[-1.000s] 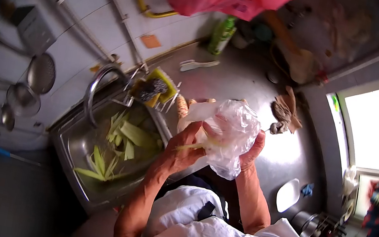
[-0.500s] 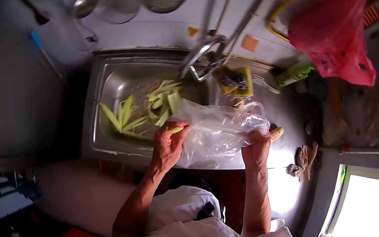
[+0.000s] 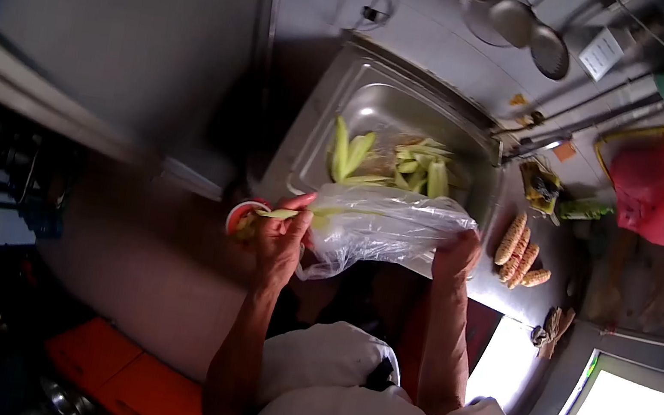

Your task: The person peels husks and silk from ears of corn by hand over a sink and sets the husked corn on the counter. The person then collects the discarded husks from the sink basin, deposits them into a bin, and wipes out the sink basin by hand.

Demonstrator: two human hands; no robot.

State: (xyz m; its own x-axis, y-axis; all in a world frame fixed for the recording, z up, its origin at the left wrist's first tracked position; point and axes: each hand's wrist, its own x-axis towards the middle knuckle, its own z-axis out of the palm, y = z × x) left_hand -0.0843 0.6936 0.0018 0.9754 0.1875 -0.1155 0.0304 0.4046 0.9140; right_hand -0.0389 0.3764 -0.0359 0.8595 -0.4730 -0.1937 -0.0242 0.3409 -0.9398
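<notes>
A clear plastic bag (image 3: 381,226) is stretched between my two hands over the sink's front edge. My left hand (image 3: 284,235) pinches its left end, with a pale green husk piece (image 3: 279,214) between the fingers. At the bag's right end my right hand (image 3: 456,258) is closed on the plastic. Behind the bag, green corn husks (image 3: 349,154) lie in the steel sink (image 3: 367,96). Several husked corn cobs (image 3: 511,240) rest on the counter to the right of my right hand.
A red-rimmed bin (image 3: 244,215) stands below, just left of my left hand. A sponge rack (image 3: 540,187), a green bottle (image 3: 586,210) and a hanging red bag (image 3: 655,185) are at the right. A brown cloth (image 3: 553,329) lies near the window.
The view has swung left, so the sink is now ahead and the bin shows. The bag, bunched up earlier, is now stretched out wide. My hands have moved apart and still hold it.
</notes>
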